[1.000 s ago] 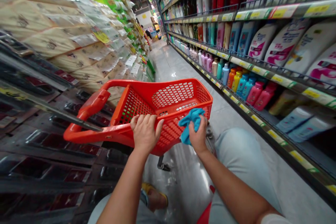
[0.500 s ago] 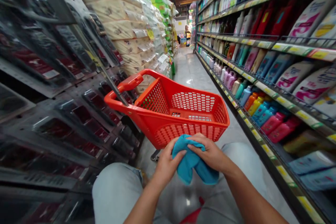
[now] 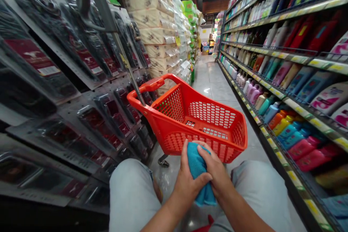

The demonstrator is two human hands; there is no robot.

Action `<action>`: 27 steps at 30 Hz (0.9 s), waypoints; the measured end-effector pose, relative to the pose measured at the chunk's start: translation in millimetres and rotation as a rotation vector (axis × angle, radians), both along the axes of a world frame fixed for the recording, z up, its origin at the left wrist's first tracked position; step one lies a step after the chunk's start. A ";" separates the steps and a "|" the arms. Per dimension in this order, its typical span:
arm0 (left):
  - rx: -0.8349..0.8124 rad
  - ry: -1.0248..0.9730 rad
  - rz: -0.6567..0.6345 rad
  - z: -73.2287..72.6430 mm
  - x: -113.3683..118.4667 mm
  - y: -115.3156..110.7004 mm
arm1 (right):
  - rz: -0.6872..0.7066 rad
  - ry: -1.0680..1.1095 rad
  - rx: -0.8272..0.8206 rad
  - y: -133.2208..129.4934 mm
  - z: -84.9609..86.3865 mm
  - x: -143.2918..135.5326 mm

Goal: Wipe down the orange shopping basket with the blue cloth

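A blue cloth [image 3: 197, 163] is bunched up between my two hands, above my knees, with its lower end hanging down. My left hand [image 3: 187, 177] wraps it from the left, thumb across the front. From the right, my right hand [image 3: 216, 168] presses on it with bent fingers. Just beyond my hands stands a red shopping basket cart [image 3: 201, 116] with perforated sides; nothing shows inside it.
Shelves of colourful bottles [image 3: 285, 127] line the right side. On the left hang packaged goods [image 3: 108, 112], with a grey-handled metal pole [image 3: 129, 69] before them. Stacked tissue packs [image 3: 154, 25] stand behind the cart. A tiled aisle floor [image 3: 212, 76] runs ahead.
The cloth has been gathered closer together between my hands, its two hanging ends now one bundle. My left thumb has come across its front. The view has shifted, so the cart appears further right.
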State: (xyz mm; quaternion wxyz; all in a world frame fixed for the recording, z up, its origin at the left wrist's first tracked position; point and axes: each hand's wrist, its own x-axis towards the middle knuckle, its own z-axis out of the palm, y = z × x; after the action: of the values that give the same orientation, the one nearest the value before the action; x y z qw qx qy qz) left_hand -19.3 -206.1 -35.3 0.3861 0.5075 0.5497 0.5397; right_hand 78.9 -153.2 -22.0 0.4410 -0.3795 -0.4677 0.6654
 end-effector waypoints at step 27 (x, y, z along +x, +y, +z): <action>0.355 0.796 0.715 28.5 -145.7 108.6 | 0.130 -1.454 0.827 107.1 -10.3 47.9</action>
State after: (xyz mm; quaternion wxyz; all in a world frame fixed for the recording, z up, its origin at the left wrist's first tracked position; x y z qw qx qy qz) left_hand -165.0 -97.5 -6.9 -0.1495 0.5111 0.6914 0.4882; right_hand 126.8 -46.2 -32.3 0.0942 -0.4937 -0.8628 0.0540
